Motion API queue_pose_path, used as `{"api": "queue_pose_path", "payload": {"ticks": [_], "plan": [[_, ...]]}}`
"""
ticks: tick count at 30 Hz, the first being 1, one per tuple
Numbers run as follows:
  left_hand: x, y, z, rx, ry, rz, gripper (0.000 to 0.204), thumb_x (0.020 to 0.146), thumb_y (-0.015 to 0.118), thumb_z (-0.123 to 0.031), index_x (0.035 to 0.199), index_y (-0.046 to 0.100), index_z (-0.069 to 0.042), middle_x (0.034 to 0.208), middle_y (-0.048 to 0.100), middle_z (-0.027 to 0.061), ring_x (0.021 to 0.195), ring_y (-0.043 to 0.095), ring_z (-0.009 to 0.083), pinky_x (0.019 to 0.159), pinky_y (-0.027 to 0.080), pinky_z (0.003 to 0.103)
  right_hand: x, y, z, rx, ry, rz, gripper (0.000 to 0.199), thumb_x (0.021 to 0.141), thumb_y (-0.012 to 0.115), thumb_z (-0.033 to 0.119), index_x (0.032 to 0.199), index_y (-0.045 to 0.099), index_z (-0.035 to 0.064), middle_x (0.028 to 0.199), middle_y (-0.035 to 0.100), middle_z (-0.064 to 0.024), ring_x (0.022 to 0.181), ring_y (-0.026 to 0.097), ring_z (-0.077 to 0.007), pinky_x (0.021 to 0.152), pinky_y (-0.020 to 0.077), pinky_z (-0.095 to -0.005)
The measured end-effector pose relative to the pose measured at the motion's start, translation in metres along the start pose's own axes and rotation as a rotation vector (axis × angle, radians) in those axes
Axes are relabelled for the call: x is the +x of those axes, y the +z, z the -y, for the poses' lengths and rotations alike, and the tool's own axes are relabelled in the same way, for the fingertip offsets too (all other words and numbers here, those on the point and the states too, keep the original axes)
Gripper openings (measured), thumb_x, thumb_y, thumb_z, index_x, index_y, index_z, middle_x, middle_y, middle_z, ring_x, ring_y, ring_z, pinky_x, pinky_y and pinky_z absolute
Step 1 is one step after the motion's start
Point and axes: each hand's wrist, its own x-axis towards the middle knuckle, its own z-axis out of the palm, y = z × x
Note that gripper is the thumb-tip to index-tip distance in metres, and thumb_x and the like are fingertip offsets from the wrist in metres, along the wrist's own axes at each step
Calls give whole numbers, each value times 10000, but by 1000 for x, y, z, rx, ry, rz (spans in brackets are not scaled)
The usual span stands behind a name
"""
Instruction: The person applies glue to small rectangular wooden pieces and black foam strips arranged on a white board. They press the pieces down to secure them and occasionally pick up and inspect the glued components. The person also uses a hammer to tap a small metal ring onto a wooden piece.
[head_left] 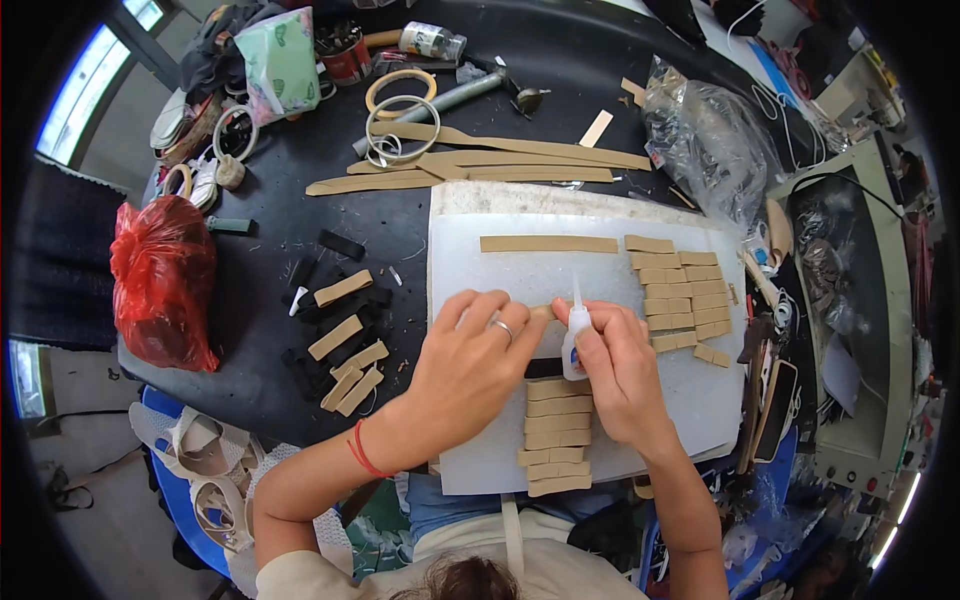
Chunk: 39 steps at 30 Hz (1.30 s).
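My right hand [622, 372] is wrapped round a small white glue bottle [575, 326], held upright with its thin nozzle pointing away from me. My left hand [470, 355], with a ring and a red wrist cord, is closed in a pinch on a short tan strip [541, 311]. That strip reaches toward the right fingertips; most of it is hidden. Both hands are over a white board [480, 460]. Just below them lies a column of folded tan strips [558, 422]. One longer tan strip [548, 244] lies flat beyond the hands, and further folded pieces [668, 291] sit in rows to the right.
Tan and black loops [343, 288] lie left of the board. Long tan strips [480, 160], tape rolls [402, 90] and a hammer [460, 95] are at the back. A red plastic bag [165, 285] stands far left, a clear plastic bag [705, 140] back right.
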Motion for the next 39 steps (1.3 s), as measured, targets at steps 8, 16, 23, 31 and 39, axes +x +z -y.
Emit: {"api": "queue_pose_path", "payload": {"ticks": [8,16,23,31,39], "plan": [[0,6,-7,148,5,-54,490,760,567,-53,1247,594,-7,1085,559,85,1084,532,253,917,421,378,4,6,-3,-37,-21,-30,247,1007,479,239,1001,577,13,1058,622,-141,1200,507,-317,1007,319,-427],[-9,-1,-11,-141,-57,28,517,702,554,87,1199,626,-35,1129,600,100,1134,536,279,941,426,385,-13,4,-3,73,-45,-76,239,1007,483,227,1011,581,10,1095,644,-131,1235,510,-352,1021,342,-435],[29,12,15,-230,-151,-148,535,737,466,151,1245,565,18,1311,554,182,1264,490,366,1083,380,447,-21,-17,3,320,85,-288,247,1027,491,231,1063,566,-1,1070,703,-107,778,618,-109,686,493,-253],[-4,12,-5,-126,-154,-84,572,708,487,157,1263,557,39,1338,547,179,1294,475,357,1106,364,457,-16,-23,-11,20,16,-311,207,872,726,136,1022,650,14,854,681,-71,620,578,-106,515,451,-244],[-12,14,-6,-112,-172,-107,436,759,540,83,1191,594,79,1276,580,199,1239,524,358,1075,399,457,8,-11,-3,-55,-46,-254,227,763,801,118,952,708,31,763,639,-79,608,576,-174,523,436,-292]]}}
